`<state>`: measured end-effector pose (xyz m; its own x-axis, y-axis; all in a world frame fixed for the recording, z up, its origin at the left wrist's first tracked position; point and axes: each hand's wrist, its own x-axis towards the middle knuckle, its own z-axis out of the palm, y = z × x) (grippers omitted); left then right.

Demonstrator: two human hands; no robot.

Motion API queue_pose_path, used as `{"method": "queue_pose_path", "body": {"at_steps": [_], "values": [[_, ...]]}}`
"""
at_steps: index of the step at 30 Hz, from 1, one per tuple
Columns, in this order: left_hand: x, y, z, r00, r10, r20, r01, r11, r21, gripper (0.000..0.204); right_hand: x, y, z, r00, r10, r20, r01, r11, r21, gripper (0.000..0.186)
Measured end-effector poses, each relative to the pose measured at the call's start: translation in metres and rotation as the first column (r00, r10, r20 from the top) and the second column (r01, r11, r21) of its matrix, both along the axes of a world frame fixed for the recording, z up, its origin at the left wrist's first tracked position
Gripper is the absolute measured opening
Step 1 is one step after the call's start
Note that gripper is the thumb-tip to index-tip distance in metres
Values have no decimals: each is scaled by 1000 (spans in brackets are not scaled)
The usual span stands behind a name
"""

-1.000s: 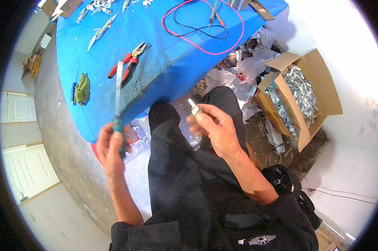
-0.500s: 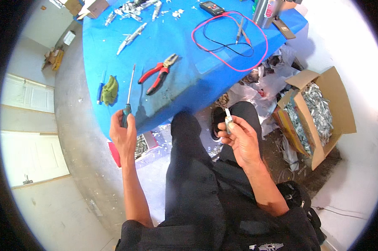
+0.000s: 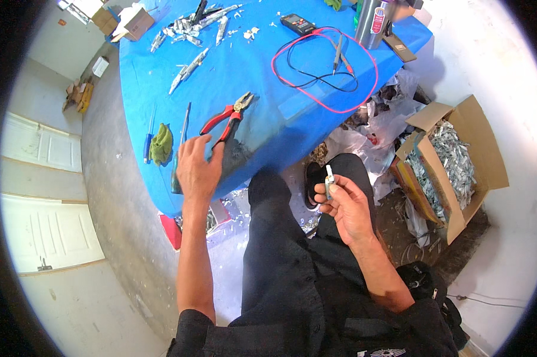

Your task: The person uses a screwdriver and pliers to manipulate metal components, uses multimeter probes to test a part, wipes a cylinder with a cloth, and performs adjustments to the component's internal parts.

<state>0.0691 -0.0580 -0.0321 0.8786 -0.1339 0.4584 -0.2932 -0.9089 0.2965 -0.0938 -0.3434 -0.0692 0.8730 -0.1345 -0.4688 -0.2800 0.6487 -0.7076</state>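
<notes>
My left hand [image 3: 198,168] is over the table's near edge, palm down, its thumb and fingers apart beside the handle ends of the red-and-black combination pliers [image 3: 225,122]. Left of that hand, a screwdriver [image 3: 176,177] with a dark teal handle lies on the blue cloth, its shaft pointing away and partly covered by the hand. Above my right thigh, my right hand [image 3: 347,205] is closed, pinching a small metal piece with a white tip [image 3: 329,179] between thumb and fingers. The white tip points upward.
A blue screwdriver [image 3: 148,146] and a crumpled green cloth [image 3: 161,146] lie at left. Farther back are metal pieces [image 3: 188,70] and a multimeter [image 3: 298,24] with red and black leads. A cardboard box [image 3: 450,205] of silvery scraps stands right of my legs.
My left hand has let go of the teal screwdriver, now lying on the table, and has moved right toward the pliers. My right hand still holds the small piece, slightly lower in view.
</notes>
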Motion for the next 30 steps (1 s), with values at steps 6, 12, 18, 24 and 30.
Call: {"method": "queue_pose_path", "body": {"at_steps": [6, 12, 18, 24, 30], "values": [[39, -7, -11, 994, -106, -15, 107, 988, 114, 22, -3, 2, 3, 999, 21, -27, -21, 1000, -2, 30], [62, 3, -19, 975, -220, -21, 221, 974, 56, 17, -5, -5, 8, 1000, -2, -21, 2, 1000, 8, 28], [33, -3, -5, 934, -159, -320, -42, 841, -540, 27, -6, -10, 10, 1000, -7, -2, 7, 1000, 5, 26], [-91, -30, 12, 712, -668, -217, -321, -35, -946, 38, 0, -3, 8, 999, -53, 4, 53, 998, 27, 24], [-184, -68, -32, 422, -754, -503, -605, 179, -776, 42, -1, 1, 12, 998, -39, 42, 41, 998, -51, 28]]}}
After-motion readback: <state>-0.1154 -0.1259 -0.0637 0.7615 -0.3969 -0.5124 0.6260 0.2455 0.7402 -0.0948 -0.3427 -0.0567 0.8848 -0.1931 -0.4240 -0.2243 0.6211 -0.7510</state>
